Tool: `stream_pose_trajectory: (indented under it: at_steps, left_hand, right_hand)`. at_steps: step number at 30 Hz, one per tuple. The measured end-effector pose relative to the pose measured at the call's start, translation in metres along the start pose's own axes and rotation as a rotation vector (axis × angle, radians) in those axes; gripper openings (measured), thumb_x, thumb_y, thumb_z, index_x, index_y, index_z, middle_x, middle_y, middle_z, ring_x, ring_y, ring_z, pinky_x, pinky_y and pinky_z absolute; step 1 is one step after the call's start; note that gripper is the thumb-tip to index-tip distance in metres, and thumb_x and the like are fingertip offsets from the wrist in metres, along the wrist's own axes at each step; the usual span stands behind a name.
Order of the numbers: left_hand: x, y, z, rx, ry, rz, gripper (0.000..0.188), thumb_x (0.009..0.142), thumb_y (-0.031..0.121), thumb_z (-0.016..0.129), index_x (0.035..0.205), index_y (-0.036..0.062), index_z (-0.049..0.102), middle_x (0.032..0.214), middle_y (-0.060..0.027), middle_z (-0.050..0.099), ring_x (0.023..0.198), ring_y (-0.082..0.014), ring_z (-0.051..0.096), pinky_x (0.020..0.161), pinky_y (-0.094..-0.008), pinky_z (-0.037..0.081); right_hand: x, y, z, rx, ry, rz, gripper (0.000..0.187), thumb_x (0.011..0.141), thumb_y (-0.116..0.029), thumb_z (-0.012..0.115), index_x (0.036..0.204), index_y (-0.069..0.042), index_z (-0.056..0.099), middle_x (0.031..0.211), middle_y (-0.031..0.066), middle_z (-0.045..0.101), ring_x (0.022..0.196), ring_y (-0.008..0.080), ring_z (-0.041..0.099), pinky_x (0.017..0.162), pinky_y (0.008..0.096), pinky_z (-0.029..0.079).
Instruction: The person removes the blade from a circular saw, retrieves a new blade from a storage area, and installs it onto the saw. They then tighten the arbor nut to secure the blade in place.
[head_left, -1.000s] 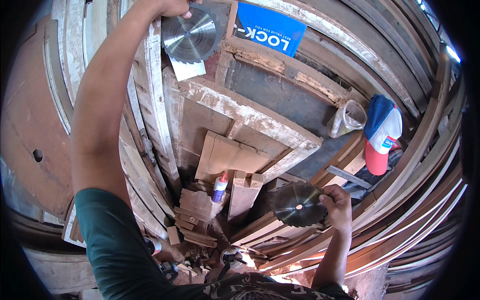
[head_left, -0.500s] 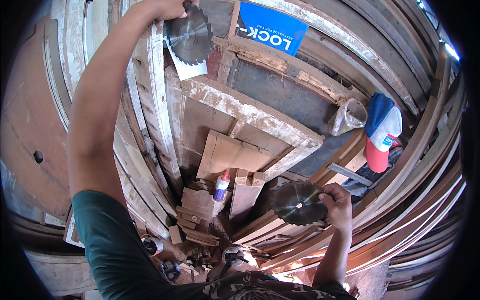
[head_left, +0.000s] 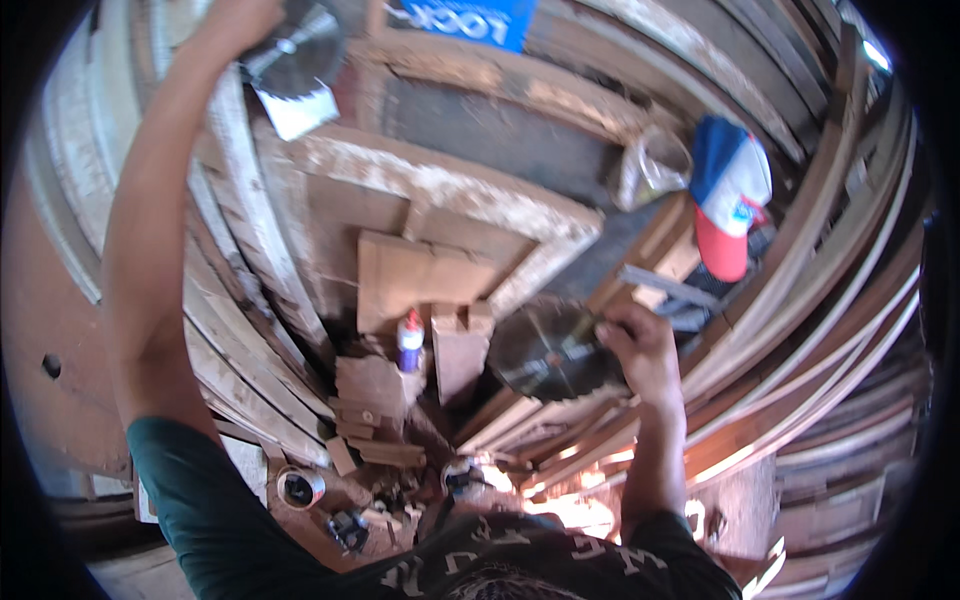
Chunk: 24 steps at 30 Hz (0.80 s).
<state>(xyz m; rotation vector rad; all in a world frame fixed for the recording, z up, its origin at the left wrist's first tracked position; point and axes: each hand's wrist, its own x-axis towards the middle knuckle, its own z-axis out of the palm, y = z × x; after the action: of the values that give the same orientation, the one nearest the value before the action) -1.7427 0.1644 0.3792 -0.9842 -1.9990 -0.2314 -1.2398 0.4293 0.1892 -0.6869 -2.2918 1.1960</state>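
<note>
My left hand (head_left: 240, 22) reaches far up to the upper left, its fingers closed at the edge of a dark toothed circular saw blade (head_left: 312, 62); the fingertips are partly cut off and blurred. A white sheet (head_left: 298, 112) shows behind that blade's lower edge. At the lower right, my right hand (head_left: 645, 345) pinches the rim of a second circular saw blade (head_left: 530, 362) between thumb and fingers. This blade faces up, with its round centre hole visible, and hangs above stacked wood strips.
A glue bottle with a red cap (head_left: 410, 342) stands by wood offcuts (head_left: 365, 385). Beyond lie a wooden frame (head_left: 450, 180), a clear plastic container (head_left: 650, 168) and a red, white and blue cap (head_left: 728, 195). Long boards (head_left: 830, 340) line the right; a bucket (head_left: 300, 488) sits lower left.
The whole view has shifted, so most things appear farther left and higher. Both hands stay at their saw blades; the right-hand blade shows slightly larger.
</note>
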Motion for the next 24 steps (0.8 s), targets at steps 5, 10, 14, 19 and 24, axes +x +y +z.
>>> stream_pose_trajectory:
  at_steps: [5,10,14,19,24]
  left_hand:
    - [-0.155,0.133,0.031,-1.194,-0.307,-0.481,0.065,0.104,0.055,0.063,0.151,0.0095,0.056,0.135,-0.0144,0.071,0.128,-0.0256,0.066,0.111,-0.0404,0.049]
    - [-0.35,0.275,0.022,-2.334,-0.756,-0.955,0.051,0.11,0.021,0.056,0.158,0.0058,0.045,0.144,-0.0142,0.063,0.124,-0.0269,0.068,0.107,-0.0477,0.058]
    - [-0.375,0.322,-0.001,-2.297,-0.68,-1.087,0.052,0.105,0.002,0.062,0.156,0.0029,0.047,0.136,-0.0117,0.068,0.122,-0.0248,0.069,0.102,-0.0453,0.062]
    - [-0.38,0.315,-0.011,-2.204,-0.739,-1.03,0.048,0.103,0.001,0.066,0.15,0.0012,0.053,0.128,-0.0114,0.071,0.112,-0.0211,0.072,0.095,-0.038,0.064]
    - [-0.394,0.322,-0.014,-2.049,-0.751,-1.121,0.048,0.1,0.001,0.071,0.146,0.0022,0.058,0.122,-0.0077,0.073,0.103,-0.0149,0.072,0.084,-0.0301,0.062]
  right_hand:
    - [0.018,0.02,0.005,0.347,-0.014,0.095,0.016,0.093,-0.001,0.077,0.108,0.001,0.073,0.092,0.0021,0.072,0.082,0.0076,0.063,0.073,0.0246,0.049]
    - [0.036,0.044,0.037,0.619,-0.084,0.234,0.017,0.094,-0.001,0.077,0.11,0.001,0.073,0.091,0.0031,0.073,0.081,0.0083,0.064,0.074,0.0245,0.049]
    - [0.034,0.065,0.052,0.573,-0.103,0.282,0.016,0.094,-0.001,0.076,0.11,0.001,0.072,0.09,0.0027,0.072,0.079,0.0079,0.063,0.073,0.0241,0.048]
    - [0.026,0.088,0.059,0.531,-0.147,0.297,0.012,0.098,-0.004,0.074,0.109,-0.002,0.071,0.086,0.0003,0.07,0.075,0.0068,0.06,0.068,0.0237,0.047]
    - [0.015,0.085,0.065,0.271,-0.15,0.263,0.006,0.101,-0.005,0.07,0.106,-0.003,0.069,0.082,-0.0025,0.066,0.069,0.0058,0.056,0.061,0.0242,0.045]
